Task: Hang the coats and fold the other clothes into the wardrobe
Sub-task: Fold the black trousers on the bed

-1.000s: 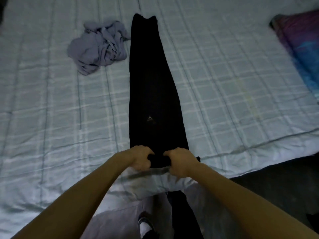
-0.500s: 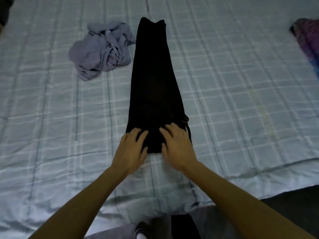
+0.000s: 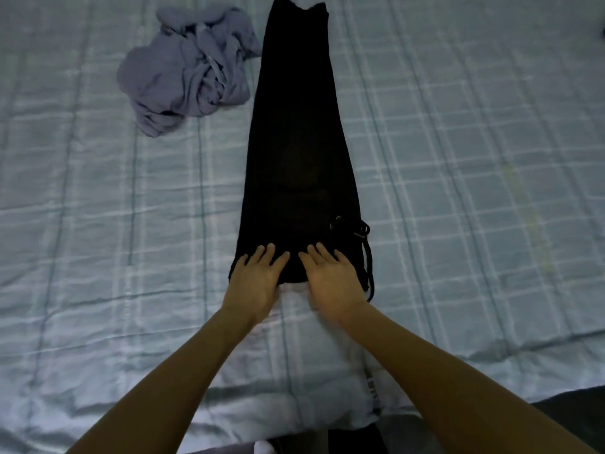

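The black trousers (image 3: 294, 142) lie flat on the bed (image 3: 458, 158), folded lengthwise into 1 long, narrow strip that runs straight away from the person. The strip is widest at the near end and tapers toward the cuffs at the top of the view. Both hands rest palm-down on that near end, side by side. The left hand (image 3: 253, 283) covers the left corner and the right hand (image 3: 332, 281) sits just beside it. Their fingers (image 3: 270, 253) are straight and spread, released rather than clenched, pressing on the cloth without grasping any of it. The heels of both palms overhang the edge of the trousers onto the bedspread.

A black drawstring (image 3: 368, 257) spills out from the right side of the near end, looped near the waistband and trailing down just beside the right hand.

To the left of the far half of the trousers lies a crumpled purple-grey garment (image 3: 186, 67), bunched in a heap, its right edge touching or all but touching the black cloth. The bedspread is pale blue-grey with a checked pattern, and it is creased. At the lower right corner a dark floor (image 3: 582, 411) shows beyond the bed's edge, and at the very bottom there is a bit of white sock (image 3: 263, 448).
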